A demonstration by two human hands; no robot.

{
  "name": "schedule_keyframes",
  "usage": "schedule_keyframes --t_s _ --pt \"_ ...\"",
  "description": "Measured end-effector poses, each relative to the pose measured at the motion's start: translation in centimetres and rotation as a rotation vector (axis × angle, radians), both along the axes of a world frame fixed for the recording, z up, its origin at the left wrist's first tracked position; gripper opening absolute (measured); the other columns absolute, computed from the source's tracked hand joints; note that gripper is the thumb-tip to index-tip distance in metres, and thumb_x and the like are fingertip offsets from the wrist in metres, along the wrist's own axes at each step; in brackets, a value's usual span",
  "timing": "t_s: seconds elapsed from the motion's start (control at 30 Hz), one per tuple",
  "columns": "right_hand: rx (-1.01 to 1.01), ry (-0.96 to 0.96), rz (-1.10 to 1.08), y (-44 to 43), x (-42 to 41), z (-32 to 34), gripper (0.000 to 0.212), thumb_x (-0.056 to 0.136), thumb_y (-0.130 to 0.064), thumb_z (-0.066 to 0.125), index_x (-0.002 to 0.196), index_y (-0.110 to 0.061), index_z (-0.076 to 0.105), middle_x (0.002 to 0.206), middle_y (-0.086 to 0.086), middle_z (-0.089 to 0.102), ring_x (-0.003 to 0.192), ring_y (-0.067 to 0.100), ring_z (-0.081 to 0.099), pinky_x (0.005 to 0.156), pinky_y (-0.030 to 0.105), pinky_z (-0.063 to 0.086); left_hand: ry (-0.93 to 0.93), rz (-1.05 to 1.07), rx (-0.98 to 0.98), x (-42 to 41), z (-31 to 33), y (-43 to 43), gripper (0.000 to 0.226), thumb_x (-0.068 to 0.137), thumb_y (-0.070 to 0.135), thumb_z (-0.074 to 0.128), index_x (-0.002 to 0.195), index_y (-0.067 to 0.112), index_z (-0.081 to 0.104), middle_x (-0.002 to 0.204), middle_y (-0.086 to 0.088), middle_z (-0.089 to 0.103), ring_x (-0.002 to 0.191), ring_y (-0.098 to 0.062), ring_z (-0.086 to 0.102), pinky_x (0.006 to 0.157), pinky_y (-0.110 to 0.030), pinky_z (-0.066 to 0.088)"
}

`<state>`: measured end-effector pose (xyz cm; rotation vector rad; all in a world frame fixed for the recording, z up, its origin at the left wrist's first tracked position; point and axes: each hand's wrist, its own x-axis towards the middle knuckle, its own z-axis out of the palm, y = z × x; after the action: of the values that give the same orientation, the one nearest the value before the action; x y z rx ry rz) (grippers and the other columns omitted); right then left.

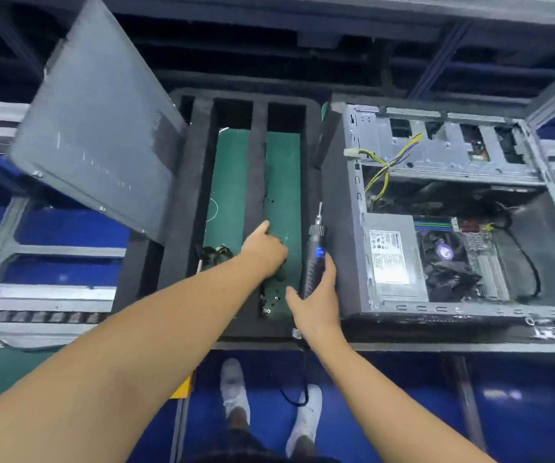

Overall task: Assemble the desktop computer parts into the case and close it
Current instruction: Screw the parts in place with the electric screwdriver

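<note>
Head view: open computer case [436,309] lies on its side on the tabletop [403,346], right of centre, with power supply [393,259] and motherboard [483,262] inside and a yellow-black cable bundle [386,165] loose over the drive bay. Side panel [99,128] is off, stood tilted at far left, well apart from the case. Judged thin stiff sheet metal, light but wide, possibly sharp-edged, so best taken by both long edges. Black foam tray [256,162] sits between panel and case, with two green-lined slots. Electric screwdriver [314,262] has its bit pointing away and its cord hanging below; rigid, ribbed barrel, likely not slippery. Right grip [319,299] is wrapped round its lower barrel, arm stretched forward. Left grip [264,252] reaches into the right slot, palm down, fingers curled toward the mat; can't tell if anything is pinched. Small screws [269,300] lie in that slot near the front; tiny, easy to drop, pinch with fingertips.
</note>
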<state>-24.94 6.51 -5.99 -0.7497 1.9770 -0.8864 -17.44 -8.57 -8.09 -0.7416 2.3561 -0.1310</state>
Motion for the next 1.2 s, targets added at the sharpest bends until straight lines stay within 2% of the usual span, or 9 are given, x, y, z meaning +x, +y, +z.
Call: schedule_keyframes --t_s 0.13,0.3,0.43,0.73,0.8,0.9,1.03,1.13,1.2 --pt "0.051 0.006 -0.034 0.2 0.3 -0.8 0.093 0.092 -0.017 0.069 0.159 -0.042 0.010 0.149 -0.004 0.046 0.106 0.011 0.049 0.074 0.006 0.041 -0.097 -0.005 0.059 -1.9 -2.3 0.3 0.037 0.100 0.020 0.040 0.136 0.022 0.051 0.134 0.005 0.060 0.129 -0.017 0.051 0.119 -0.041 0.011" --pt "0.049 -0.006 -0.045 -0.1 0.3 -1.0 0.093 0.091 -0.017 0.070 0.158 -0.044 0.011 0.141 -0.004 0.049 0.109 0.015 0.055 0.094 0.033 0.052 -0.064 0.085 0.108 -3.0 -4.2 0.6 0.034 0.100 0.016 0.044 0.130 0.022 0.058 0.128 0.006 0.062 0.122 -0.020 0.057 0.103 -0.034 0.034" --pt "0.026 -0.021 -0.047 -0.2 0.2 -1.2 0.094 0.091 -0.016 0.070 0.158 -0.044 0.011 0.129 -0.012 0.046 0.103 0.012 0.055 0.084 0.024 0.046 -0.005 0.036 0.097 -2.7 -4.9 0.8 0.031 0.098 0.007 0.043 0.122 0.017 0.061 0.118 0.003 0.065 0.108 -0.022 0.065 0.093 -0.033 0.048" --pt "-0.005 -0.030 -0.027 0.2 0.1 -1.4 0.093 0.091 -0.016 0.071 0.159 -0.040 0.012 0.133 -0.012 0.042 0.109 0.013 0.052 0.090 0.025 0.043 0.144 0.147 0.097 -2.9 -2.6 -0.9 0.029 0.094 0.006 0.048 0.118 0.017 0.061 0.120 -0.001 0.065 0.110 -0.026 0.064 0.088 -0.033 0.040" --pt "-0.015 -0.041 -0.021 0.5 0.1 -1.3 0.092 0.090 -0.016 0.071 0.159 -0.040 0.013 0.137 -0.013 0.042 0.114 0.013 0.052 0.093 0.024 0.042 0.257 0.274 0.238 -2.8 -1.4 -2.0 0.024 0.093 0.007 0.051 0.115 0.011 0.063 0.116 -0.008 0.064 0.104 -0.032 0.065 0.077 -0.035 0.044" --pt "-0.026 -0.089 0.021 1.2 0.1 -1.0 0.090 0.089 -0.016 0.071 0.156 -0.043 0.018 0.141 -0.014 0.047 0.114 0.007 0.057 0.093 0.019 0.046 0.629 0.609 0.607 -2.1 0.0 -3.5 0.011 0.095 0.014 0.058 0.096 0.009 0.068 0.098 -0.010 0.069 0.086 -0.028 0.064 0.071 -0.029 0.047" --pt "-0.058 -0.134 0.149 1.3 -0.2 -0.1 0.090 0.088 -0.020 0.076 0.155 -0.046 0.022 0.140 -0.017 0.051 0.118 -0.005 0.055 0.085 0.000 0.041 1.271 1.432 1.326 -0.2 1.7 -3.0 0.010 0.099 0.010 0.058 0.094 0.010 0.066 0.086 -0.003 0.072 0.073 -0.010 0.070 0.068 -0.025 0.057" --pt "-0.086 -0.123 0.247 0.7 0.1 1.2 0.090 0.085 -0.023 0.077 0.146 -0.061 0.024 0.132 -0.024 0.054 0.108 -0.008 0.057 0.078 -0.001 0.043 1.481 1.586 1.564 0.8 2.2 -2.1 0.010 0.099 0.008 0.055 0.100 0.005 0.065 0.094 -0.007 0.074 0.085 -0.017 0.073 0.079 -0.033 0.058" --pt "-0.112 -0.110 0.286 0.5 0.3 2.1 0.089 0.083 -0.023 0.076 0.133 -0.075 0.024 0.129 -0.030 0.053 0.103 -0.009 0.059 0.076 0.003 0.046 1.603 1.637 1.653 1.3 3.2 -1.7 0.012 0.099 0.009 0.055 0.099 0.002 0.066 0.097 -0.010 0.073 0.084 -0.018 0.074 0.074 -0.034 0.060"
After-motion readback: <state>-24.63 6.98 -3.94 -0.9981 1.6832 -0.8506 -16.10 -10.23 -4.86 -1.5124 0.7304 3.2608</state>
